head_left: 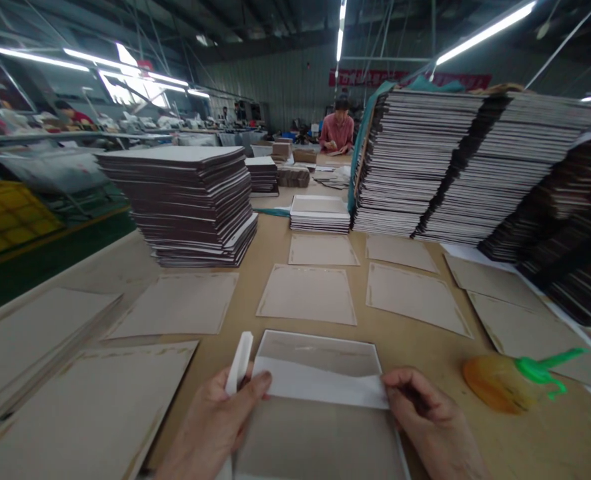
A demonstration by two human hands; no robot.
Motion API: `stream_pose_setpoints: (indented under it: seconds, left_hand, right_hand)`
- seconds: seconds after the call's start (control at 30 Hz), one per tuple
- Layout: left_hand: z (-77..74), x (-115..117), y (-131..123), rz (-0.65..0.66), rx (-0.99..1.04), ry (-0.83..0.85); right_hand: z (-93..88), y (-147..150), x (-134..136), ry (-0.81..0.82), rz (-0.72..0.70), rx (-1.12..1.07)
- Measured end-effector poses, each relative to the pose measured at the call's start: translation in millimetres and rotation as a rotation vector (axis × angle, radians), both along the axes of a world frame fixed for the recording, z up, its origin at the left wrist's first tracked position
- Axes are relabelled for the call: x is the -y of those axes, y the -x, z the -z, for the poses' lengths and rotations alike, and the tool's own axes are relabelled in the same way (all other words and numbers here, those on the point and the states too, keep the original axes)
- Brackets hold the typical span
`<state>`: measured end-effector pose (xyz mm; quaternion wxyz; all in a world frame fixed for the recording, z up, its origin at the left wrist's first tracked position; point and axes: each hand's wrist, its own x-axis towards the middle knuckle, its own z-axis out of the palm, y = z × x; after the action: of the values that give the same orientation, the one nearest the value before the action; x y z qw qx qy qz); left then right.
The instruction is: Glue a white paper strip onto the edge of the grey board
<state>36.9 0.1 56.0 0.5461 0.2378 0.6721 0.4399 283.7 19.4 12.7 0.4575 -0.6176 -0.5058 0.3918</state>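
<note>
A grey board (pixel 320 440) with a thin white edge lies in front of me. Across it runs a white paper strip (pixel 320 385), its upper edge uneven. My left hand (pixel 225 413) has its thumb on the strip's left end. That same hand also grips a white flat folding stick (pixel 239 363), which points up and away. At the opposite end, my right hand (pixel 420 413) pinches the strip's right corner between thumb and fingers. Part of the board is cut off by the bottom of the view.
Several grey boards (pixel 308 293) with glue marks along their edges lie around. A glue bottle (pixel 500 383) with a green nozzle rests on its side at right. Tall stacks of dark-edged boards (pixel 190 207) and bundled panels (pixel 415 160) stand beyond. A person (pixel 337 130) works farther back.
</note>
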Motion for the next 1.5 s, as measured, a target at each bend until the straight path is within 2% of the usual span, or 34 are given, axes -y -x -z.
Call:
stream_pose_setpoints:
  seconds: [0.2,0.37,0.5,0.63,0.73,0.83,0.93,1.03,1.2,1.37,1.5]
  left_hand:
    - [2.5,-10.9,5.1,0.041,-0.321,-0.016]
    - [3.1,-14.5,3.6,0.074,-0.324,-0.017]
    - [3.3,-15.2,5.7,0.141,-0.352,-0.029]
    - [2.1,-19.7,8.6,0.138,-0.448,-0.072]
    - [4.6,-26.3,10.6,0.149,-0.555,-0.096]
    - [10.3,-33.8,12.1,0.184,-0.663,-0.107]
    - [14.3,-40.1,10.8,0.174,-0.734,-0.095]
    - [15.0,-43.7,6.9,0.142,-0.752,-0.079]
    - [16.3,-45.4,4.0,0.082,-0.703,-0.054]
    - [17.3,-45.7,9.3,0.152,-0.681,0.016]
    - [15.7,-44.6,7.3,0.145,-0.686,-0.020]
  right_hand:
    - [-1.7,-3.7,-8.5,0.045,0.002,-0.063]
    - [-3.5,-4.6,-10.0,0.070,0.001,-0.076]
    - [-5.4,-7.0,-12.4,0.067,-0.066,-0.093]
    - [-8.5,-8.2,-18.4,0.062,-0.123,-0.014]
    - [-8.4,-5.2,-22.8,0.018,-0.074,0.010]
    - [-3.4,-4.4,-27.6,-0.010,-0.058,0.048]
    - [5.1,-9.9,-34.6,-0.001,-0.138,0.140]
    - [12.5,-15.4,-42.2,0.004,-0.191,0.216]
    - [15.7,-8.2,-48.0,-0.003,-0.153,0.188]
    - [17.1,0.1,-46.5,0.012,-0.049,0.164]
    - [23.0,-3.1,-46.9,0.047,-0.081,0.195]
